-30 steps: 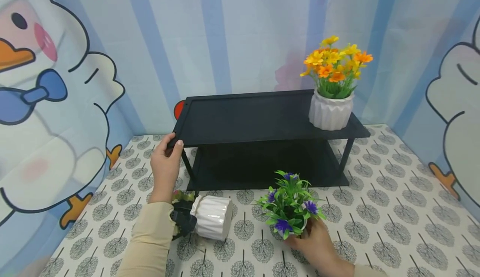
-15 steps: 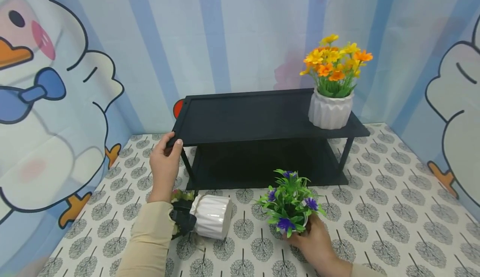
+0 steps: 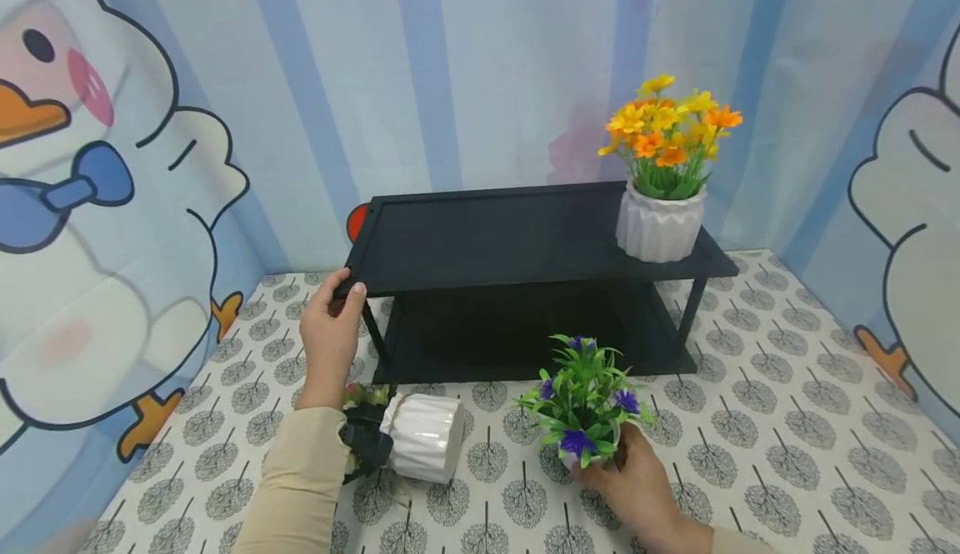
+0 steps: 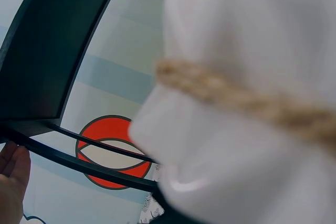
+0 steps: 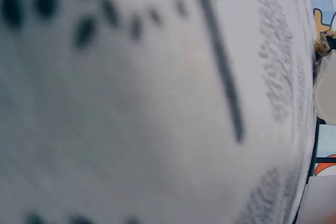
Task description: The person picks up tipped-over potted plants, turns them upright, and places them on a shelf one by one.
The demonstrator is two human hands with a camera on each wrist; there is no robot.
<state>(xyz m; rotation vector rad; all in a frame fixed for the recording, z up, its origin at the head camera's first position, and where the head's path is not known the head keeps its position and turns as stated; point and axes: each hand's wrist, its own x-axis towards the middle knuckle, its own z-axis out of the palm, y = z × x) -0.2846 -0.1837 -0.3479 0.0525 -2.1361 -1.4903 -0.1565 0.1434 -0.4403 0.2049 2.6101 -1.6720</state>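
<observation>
My left hand (image 3: 330, 333) grips the front left corner of the black two-tier shelf (image 3: 480, 242), thumb at the front edge. In the left wrist view its fingers (image 4: 17, 163) meet the shelf's corner. The right hand (image 3: 633, 487) holds a small white pot with green leaves and purple flowers, a potted plant (image 3: 581, 404), in front of the shelf. Beside my left sleeve a white ribbed flowerpot (image 3: 425, 436) lies on its side, its plant partly hidden by the sleeve. Twine (image 4: 226, 93) circles this pot in the left wrist view.
A white pot (image 3: 660, 225) with yellow and orange flowers stands upright at the right end of the top tier. The lower tier (image 3: 525, 329) sits on the tree-print tablecloth (image 3: 780, 421). Behind hangs a striped curtain (image 3: 495, 71) with cartoon ducks.
The potted plant in my right hand has tilted slightly, its flowers shifting a little to the right. The left hand keeps its grip on the shelf corner.
</observation>
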